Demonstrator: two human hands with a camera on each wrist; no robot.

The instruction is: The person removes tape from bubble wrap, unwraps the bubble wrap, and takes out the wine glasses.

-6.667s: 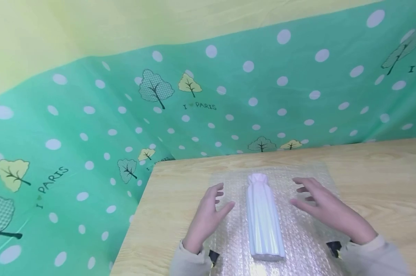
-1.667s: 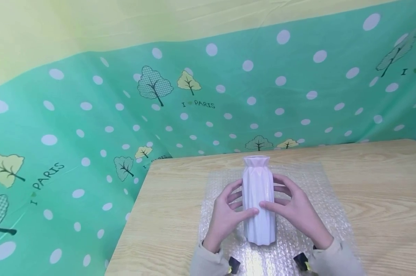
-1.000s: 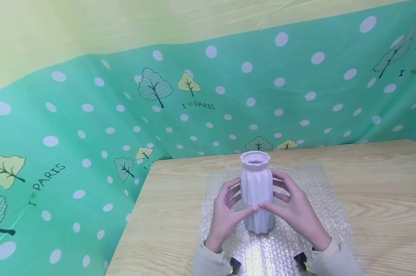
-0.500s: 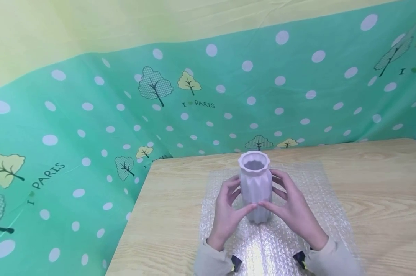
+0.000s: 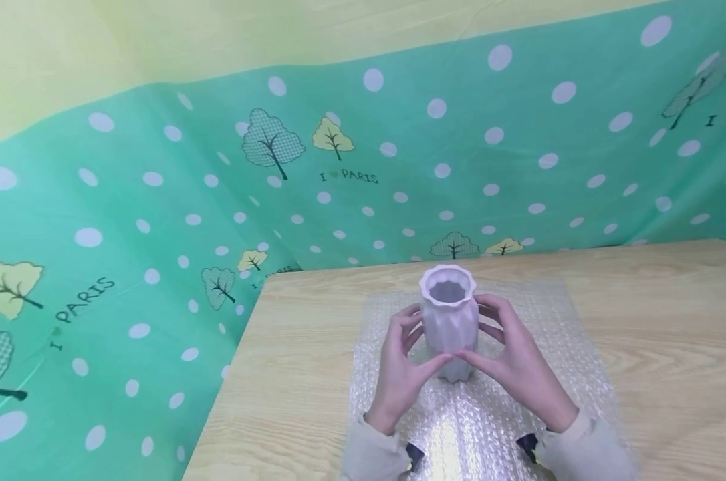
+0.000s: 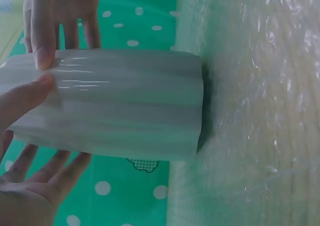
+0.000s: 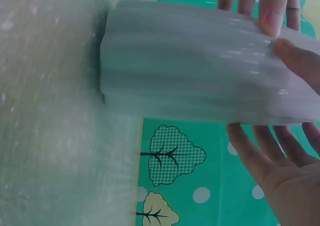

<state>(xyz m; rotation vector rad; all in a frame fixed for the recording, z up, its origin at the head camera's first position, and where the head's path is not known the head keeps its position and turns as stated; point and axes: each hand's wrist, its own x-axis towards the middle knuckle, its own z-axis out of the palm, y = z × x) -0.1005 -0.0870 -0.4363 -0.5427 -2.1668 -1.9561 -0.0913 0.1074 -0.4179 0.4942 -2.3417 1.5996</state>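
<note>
A white ceramic vase (image 5: 450, 334) with pleated sides and a scalloped mouth stands roughly upright between both hands. In the head view its open mouth faces up toward me. My left hand (image 5: 399, 374) grips the left side, and my right hand (image 5: 522, 367) holds the right, thumbs nearly meeting at the front. Both wrist views show the vase body (image 6: 135, 100) with fingers around its upper part. Its base is at the bubble wrap (image 5: 561, 347), with a dark shadow along the edge; whether it fully touches I cannot tell. The fingertips behind the vase are partly hidden.
The bubble wrap sheet lies flat on a wooden table (image 5: 303, 361). Behind the table hangs a green polka-dot curtain (image 5: 339, 227) with printed trees. Small black devices (image 5: 414, 457) are strapped at both wrists.
The vase first lay on the bubble wrap with both hands apart from it. Both hands have since gripped it and tipped it upright, its mouth turning up into view.
</note>
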